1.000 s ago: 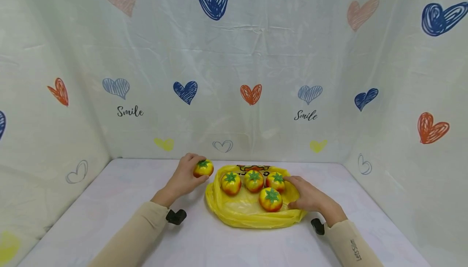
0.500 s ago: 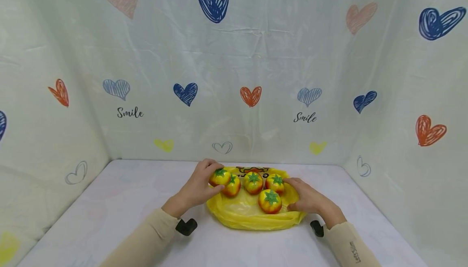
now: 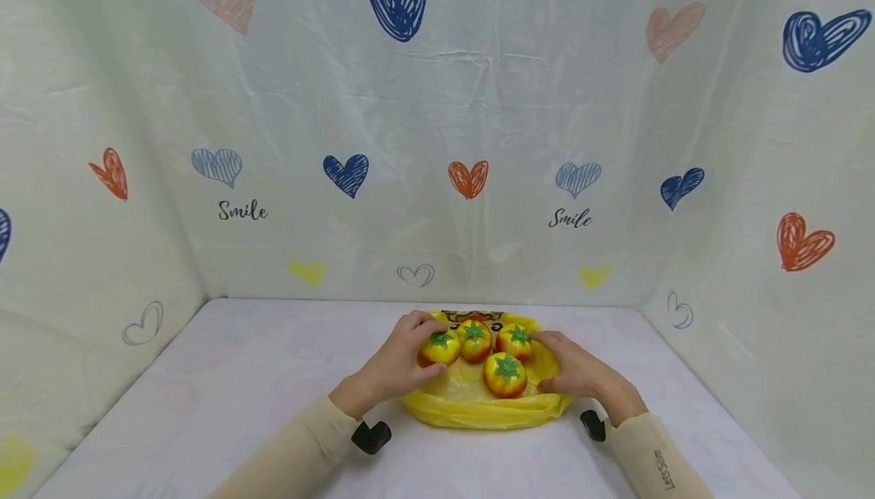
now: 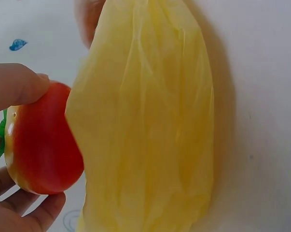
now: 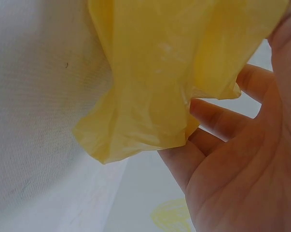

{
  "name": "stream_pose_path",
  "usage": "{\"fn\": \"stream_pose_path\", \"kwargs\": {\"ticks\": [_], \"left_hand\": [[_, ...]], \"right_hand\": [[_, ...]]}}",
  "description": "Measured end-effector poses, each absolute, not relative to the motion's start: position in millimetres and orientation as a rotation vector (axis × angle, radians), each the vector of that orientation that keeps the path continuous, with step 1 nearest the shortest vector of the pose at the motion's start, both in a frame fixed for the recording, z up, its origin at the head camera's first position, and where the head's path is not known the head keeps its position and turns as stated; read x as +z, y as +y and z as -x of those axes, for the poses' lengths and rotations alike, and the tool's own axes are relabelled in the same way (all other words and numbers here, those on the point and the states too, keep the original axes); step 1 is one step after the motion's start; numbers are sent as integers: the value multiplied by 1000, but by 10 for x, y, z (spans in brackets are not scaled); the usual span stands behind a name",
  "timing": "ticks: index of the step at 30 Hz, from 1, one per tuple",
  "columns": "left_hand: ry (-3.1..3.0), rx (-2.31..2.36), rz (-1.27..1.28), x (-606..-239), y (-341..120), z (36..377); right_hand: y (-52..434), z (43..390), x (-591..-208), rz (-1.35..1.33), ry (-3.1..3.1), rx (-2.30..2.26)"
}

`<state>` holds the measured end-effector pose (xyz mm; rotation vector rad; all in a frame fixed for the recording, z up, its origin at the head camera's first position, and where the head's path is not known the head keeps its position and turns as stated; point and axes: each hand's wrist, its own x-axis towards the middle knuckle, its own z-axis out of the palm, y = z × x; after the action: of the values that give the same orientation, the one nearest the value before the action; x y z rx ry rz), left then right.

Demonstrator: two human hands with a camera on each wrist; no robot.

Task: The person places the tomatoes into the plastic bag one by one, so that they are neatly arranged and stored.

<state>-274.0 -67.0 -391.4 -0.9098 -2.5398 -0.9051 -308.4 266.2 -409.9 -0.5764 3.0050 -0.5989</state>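
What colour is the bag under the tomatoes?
Yellow; the plastic bag shows best in the head view.

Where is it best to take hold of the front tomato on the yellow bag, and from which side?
Grip the front tomato around its round sides, coming from above. It sits upright with the green leaf cap on top, apart from the other tomatoes behind it. The right hand is probably nearest to it.
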Motion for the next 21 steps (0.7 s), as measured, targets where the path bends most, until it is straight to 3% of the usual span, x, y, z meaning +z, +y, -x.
{"fn": "stream_pose_path", "kwargs": {"ticks": [21], "left_hand": [[-2693,-994,918,-4005,-421,2752]], "right_hand": [[2684,3092,-4099,623,3012,-601]]}}
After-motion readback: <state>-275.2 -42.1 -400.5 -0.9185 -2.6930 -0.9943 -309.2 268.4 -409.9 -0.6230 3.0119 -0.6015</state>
